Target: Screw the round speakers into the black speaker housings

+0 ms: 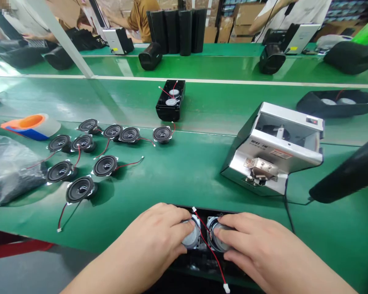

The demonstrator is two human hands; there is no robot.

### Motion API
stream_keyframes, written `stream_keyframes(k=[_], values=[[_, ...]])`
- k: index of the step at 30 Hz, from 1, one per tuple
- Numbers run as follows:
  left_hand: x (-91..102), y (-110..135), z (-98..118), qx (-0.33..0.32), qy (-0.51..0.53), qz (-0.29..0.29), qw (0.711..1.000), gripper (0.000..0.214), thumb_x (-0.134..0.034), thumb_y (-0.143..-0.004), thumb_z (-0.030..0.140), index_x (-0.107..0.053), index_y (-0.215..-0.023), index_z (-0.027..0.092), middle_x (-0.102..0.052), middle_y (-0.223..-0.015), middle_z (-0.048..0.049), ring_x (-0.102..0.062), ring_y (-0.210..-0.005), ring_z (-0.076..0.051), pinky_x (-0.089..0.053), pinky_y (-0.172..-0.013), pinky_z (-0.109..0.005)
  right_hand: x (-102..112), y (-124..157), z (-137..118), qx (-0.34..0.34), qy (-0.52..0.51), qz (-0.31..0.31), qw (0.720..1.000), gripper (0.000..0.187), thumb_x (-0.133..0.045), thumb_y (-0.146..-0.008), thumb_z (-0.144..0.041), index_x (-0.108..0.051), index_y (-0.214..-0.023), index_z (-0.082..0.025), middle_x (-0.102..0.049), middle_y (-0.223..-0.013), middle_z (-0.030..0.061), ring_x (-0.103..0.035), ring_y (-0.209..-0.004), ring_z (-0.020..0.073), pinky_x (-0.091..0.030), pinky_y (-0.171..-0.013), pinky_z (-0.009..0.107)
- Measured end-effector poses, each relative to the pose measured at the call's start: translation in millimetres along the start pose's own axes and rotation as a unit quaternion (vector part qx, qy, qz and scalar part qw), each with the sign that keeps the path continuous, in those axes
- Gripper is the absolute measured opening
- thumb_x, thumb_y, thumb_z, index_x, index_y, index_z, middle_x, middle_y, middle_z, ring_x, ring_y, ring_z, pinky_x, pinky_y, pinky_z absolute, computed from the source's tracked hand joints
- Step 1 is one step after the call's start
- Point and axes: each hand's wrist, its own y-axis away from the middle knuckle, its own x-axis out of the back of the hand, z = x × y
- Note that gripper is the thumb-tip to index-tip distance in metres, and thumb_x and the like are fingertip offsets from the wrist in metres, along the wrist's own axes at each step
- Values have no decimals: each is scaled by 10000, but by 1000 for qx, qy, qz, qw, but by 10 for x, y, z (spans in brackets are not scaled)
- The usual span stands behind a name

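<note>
My left hand [153,241] grips the rim of a round speaker driver [191,237] with a silver back, seated in a black speaker housing [202,263] at the near table edge. My right hand [248,245] grips a matching speaker driver [217,234] right beside it. A red-and-black wire pair [210,245] runs between the two drivers and ends in a small white connector [226,288]. The hands hide most of the housing. Several loose drivers with trailing wires, such as one speaker driver [80,189], lie to the left of my hands.
A silver screw feeder [271,149] stands on the green bench [159,183] to the right. Another open housing with drivers [171,100] lies ahead. A plastic bag [10,171] and a tape roll [30,126] lie left. Co-workers' arms [138,20] show beyond a glass divider.
</note>
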Motion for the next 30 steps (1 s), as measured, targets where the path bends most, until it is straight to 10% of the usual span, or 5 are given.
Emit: stream_keyframes(k=[22,26,30], values=[[-4,-30,-39,-23,-17,33,999,494,-778,-843,11,-701,-1277,233,-801,-1270,-40,-780,-1112,-293,-663,-976,-477,-3,19,-38,5,14,39,999,475,-916,-843,-172,-733,-1261,-306,-776,-1284,1,-764,-1128,291,-667,-990,475],[19,-18,-151,-35,-44,43,997,475,-750,-848,60,-726,-1275,267,-808,-1287,-18,-798,-1112,-286,-680,-959,-436,69,186,37,-13,24,260,965,361,-680,-1013,-151,-687,-1351,-277,-721,-1254,69,-714,-1105,239,-636,-946,375],[117,33,-291,-44,-63,83,994,469,-699,-876,110,-745,-1289,327,-821,-1268,11,-820,-1088,-248,-678,-940,-347,243,307,367,-202,147,570,783,554,-738,-984,-260,-608,-1520,-216,-647,-1324,178,-640,-1228,389,-557,-1039,572]])
